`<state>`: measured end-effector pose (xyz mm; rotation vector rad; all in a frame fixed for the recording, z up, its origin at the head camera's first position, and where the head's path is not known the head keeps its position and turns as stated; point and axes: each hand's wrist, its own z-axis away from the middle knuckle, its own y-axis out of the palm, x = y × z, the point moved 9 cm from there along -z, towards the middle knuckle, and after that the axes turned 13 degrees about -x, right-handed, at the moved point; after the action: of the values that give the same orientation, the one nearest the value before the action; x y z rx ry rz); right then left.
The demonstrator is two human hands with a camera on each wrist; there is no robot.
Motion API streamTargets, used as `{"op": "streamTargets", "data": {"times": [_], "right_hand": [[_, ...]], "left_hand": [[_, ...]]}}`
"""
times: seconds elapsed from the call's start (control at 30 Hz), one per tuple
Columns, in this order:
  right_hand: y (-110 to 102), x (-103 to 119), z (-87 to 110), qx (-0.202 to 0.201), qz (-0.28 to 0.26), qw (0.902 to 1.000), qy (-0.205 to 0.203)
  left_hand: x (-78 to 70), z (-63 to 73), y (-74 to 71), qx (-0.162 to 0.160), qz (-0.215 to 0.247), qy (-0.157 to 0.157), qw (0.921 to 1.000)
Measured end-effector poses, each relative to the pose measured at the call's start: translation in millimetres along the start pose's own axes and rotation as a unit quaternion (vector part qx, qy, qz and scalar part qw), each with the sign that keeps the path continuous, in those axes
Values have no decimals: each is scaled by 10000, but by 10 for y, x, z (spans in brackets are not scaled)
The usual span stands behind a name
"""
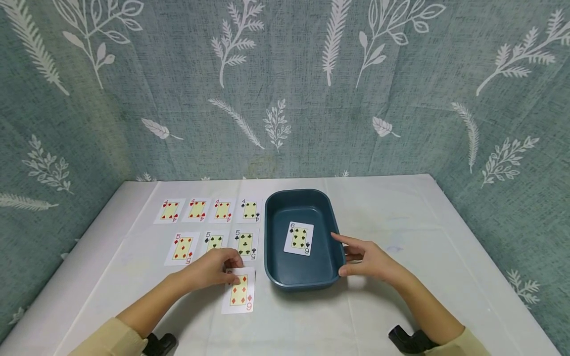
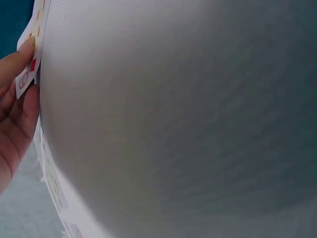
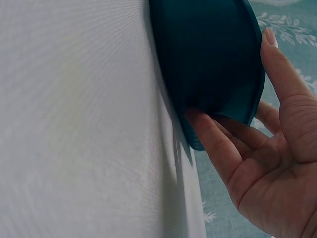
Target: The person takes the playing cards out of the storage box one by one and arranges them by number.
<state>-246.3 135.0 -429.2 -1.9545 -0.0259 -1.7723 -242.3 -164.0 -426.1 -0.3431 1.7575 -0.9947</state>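
My left hand [image 1: 208, 268] pinches a six of diamonds [image 1: 239, 299] near its upper edge, thumb on the card's face. The left wrist view catches this card [image 2: 26, 75] edge-on between thumb and fingers. To its right stands a dark blue rectangular tray [image 1: 278, 264], with a six of spades [image 1: 299, 238] lying face up inside. My right hand [image 1: 375, 261] touches the tray's right side, its fingers extended and spread. In the right wrist view, the fingertips of that hand [image 3: 270, 163] meet the tray's wall and rim [image 3: 261, 74].
Face-up cards lie in two rows left of the tray: several fours [image 1: 222, 211] at the back, and fives [image 1: 244, 244] in front, partly behind my left hand. White cloth [image 1: 445, 277] covers the table. Leaf-patterned fabric [image 1: 311, 128] hangs around the back and sides.
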Motion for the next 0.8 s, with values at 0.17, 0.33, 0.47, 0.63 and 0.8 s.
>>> {"op": "streamTargets", "data": {"times": [0.17,0.33,0.47,0.63,0.8], "right_hand": [[-5,-27,-3,-44,69,9999,96],[-6,-33,-3,-55,94,9998,163],[-3,-19,-5,-44,84,9998,151],[-3,-15,-3,-33,98,9998,139],[-3,-11,-1,-19,87,9999,114]], "left_hand": [[16,-22,9,87,-89,119,9999],[13,-31,10,46,-321,415,9986],[-23,-46,1,-46,-707,468,9964],[-69,-80,4,12,-908,333,9953],[-169,-144,-12,297,-799,498,9951]]}}
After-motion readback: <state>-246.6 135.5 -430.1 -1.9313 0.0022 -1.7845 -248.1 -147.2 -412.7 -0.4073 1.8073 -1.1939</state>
